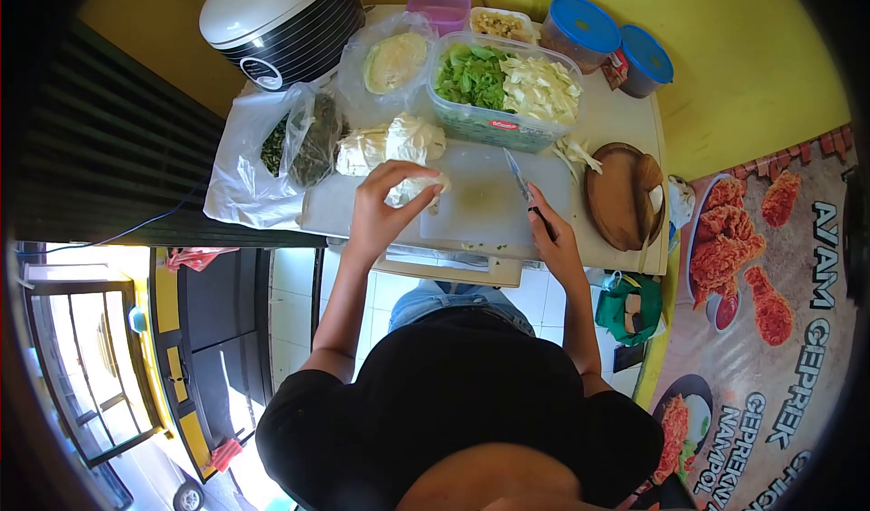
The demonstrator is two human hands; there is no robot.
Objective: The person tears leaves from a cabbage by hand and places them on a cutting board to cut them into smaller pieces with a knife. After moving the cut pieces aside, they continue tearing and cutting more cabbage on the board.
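My left hand (385, 205) grips a pale wedge of cabbage (415, 188) at the left part of a white cutting board (480, 212). In my right hand (553, 237) is a knife (520, 183) held by its dark handle, the blade pointing away over the board's right half. Two more cabbage pieces (391, 144) lie just beyond my left hand, touching the board's far edge.
A clear tub of chopped greens and cabbage (504, 90) stands behind the board. Bags of leaves (304, 139), a rice cooker (281, 17), lidded containers (580, 26) and a wooden plate (621, 194) ring the small table. A yellow wall lies beyond.
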